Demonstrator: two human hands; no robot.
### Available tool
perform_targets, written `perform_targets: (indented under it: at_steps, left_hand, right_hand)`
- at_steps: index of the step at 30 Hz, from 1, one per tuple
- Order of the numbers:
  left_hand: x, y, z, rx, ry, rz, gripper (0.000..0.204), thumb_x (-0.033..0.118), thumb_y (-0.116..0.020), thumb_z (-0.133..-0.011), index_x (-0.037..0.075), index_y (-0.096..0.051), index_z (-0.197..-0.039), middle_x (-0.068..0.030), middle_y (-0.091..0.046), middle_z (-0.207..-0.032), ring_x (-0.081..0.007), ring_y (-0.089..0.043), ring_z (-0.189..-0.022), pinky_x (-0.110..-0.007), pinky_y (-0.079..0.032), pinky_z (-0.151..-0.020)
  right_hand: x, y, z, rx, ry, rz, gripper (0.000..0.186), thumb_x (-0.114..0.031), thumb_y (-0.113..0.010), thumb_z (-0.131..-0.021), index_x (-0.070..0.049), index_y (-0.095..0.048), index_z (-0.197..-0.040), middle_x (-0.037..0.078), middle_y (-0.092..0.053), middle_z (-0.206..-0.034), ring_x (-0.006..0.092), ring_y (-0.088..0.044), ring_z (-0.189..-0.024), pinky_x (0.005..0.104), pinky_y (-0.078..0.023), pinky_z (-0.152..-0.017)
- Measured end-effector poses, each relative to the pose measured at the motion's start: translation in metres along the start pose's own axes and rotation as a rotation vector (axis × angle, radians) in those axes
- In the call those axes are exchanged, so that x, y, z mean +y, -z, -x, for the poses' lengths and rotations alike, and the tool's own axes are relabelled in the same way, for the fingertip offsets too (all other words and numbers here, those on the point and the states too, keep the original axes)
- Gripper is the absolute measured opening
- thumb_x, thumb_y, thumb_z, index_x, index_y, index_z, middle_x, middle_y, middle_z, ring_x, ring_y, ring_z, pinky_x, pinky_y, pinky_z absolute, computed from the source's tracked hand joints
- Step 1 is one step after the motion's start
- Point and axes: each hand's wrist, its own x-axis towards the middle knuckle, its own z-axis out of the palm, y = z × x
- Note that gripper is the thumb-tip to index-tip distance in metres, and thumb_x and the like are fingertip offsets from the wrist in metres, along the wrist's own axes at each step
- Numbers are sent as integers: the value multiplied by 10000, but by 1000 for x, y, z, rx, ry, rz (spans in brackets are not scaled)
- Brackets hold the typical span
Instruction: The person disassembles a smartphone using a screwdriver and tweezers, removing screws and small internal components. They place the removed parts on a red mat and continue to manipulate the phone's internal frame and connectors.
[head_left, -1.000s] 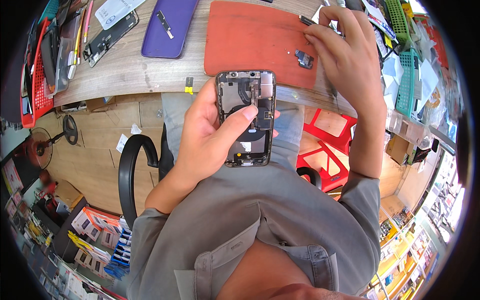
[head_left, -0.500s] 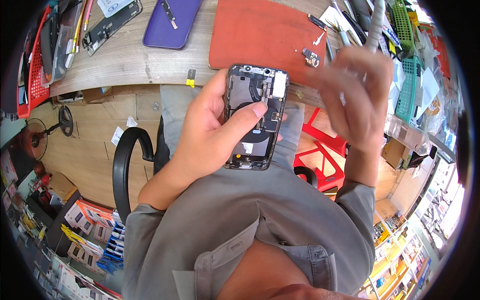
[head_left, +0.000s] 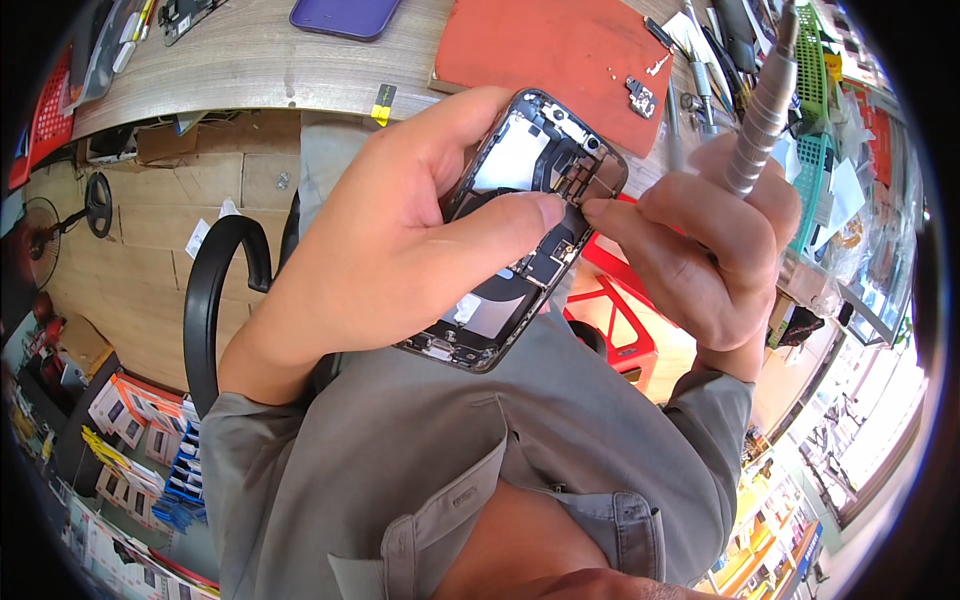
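An opened smartphone [head_left: 508, 312], its inner parts bare, lies tilted in my left hand [head_left: 390, 235]. My left fingers wrap its far side, and the left thumb presses on the middle of the insides. At the phone's right edge is my right hand [head_left: 715, 255], its fingers curled. A silver ribbed screwdriver [head_left: 760, 135] is tucked in the right fingers and points up and away from the phone. The right thumb and forefinger tips meet at the phone's inner parts, close to the left thumb. Whether they pinch a small part cannot be made out.
An orange-red mat [head_left: 550, 45] lies on the wooden desk [head_left: 230, 65], with a small phone part [head_left: 641, 97] on it. A purple phone case [head_left: 345, 18] is further left. Tools and a teal basket [head_left: 812, 185] crowd the right. A black armrest [head_left: 200, 310] and red stool [head_left: 625, 335] stand below.
My right hand has come down and left from over the desk to the phone, screwdriver still in it. The phone has turned clockwise and risen closer. The whole view has shifted.
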Motion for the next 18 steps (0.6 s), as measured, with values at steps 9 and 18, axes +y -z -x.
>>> perform_targets:
  at_steps: [9, 18]
  left_hand:
    - [7, -3, 4, 10, 38, 53, 518, -16, -641, -1069, -76, -484, -1559, -207, -767, -1217, -270, -826, -982, -411, -736, -755]
    - [11, -4, 5, -7, 25, 24, 498, -6, -642, -1072, -78, -497, -1542, -203, -769, -1218, -292, -832, -985, -420, -734, -746]
  right_hand:
    - [-3, 8, -6, -8, 49, -17, 452, -123, -960, -539, -152, -916, -988, -28, -631, -1106, 260, -595, -1026, 409, -526, -810]
    - [-4, 10, -11, 11, 19, -27, 415, -191, -937, -559, -133, -908, -968, -16, -629, -1080, 266, -601, -1028, 403, -509, -793]
